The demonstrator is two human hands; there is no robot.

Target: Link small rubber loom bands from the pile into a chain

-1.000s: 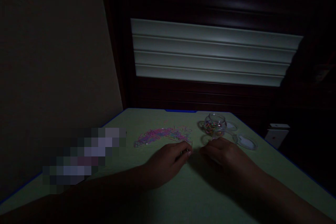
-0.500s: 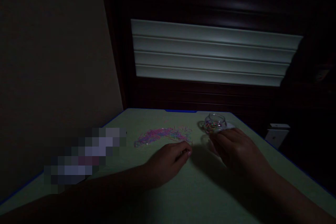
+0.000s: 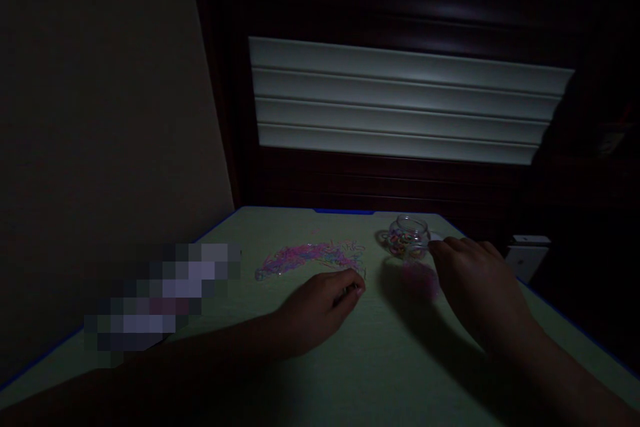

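Note:
My left hand (image 3: pixel 323 310) rests on the table beside a loose heap of thin pink, purple and blue rubber bands (image 3: pixel 305 257). Its fingers are curled, thumb against fingertips; whatever they hold is too dark to make out. My right hand (image 3: pixel 480 283) is raised above the table with its fingers pinched together. From them hangs a blurred, see-through pink pouch or small container (image 3: pixel 421 280), its kind unclear. Just behind it stands an open clear glass jar (image 3: pixel 407 240) with multicoloured bands inside. A whitish object (image 3: pixel 436 236) beside the jar is partly hidden by my right hand.
The pale green table (image 3: pixel 360 360) has a blue edge. A pixelated, unreadable patch (image 3: pixel 165 300) covers something at the left. Beyond the right edge stands a white box (image 3: pixel 527 260). A wall rises at the left, and dark panelling with pale slats (image 3: pixel 400 103) closes the back.
My right hand has moved right and slightly up, away from the jar, with the pink see-through thing shifting along. My left hand and the heap of bands have stayed put.

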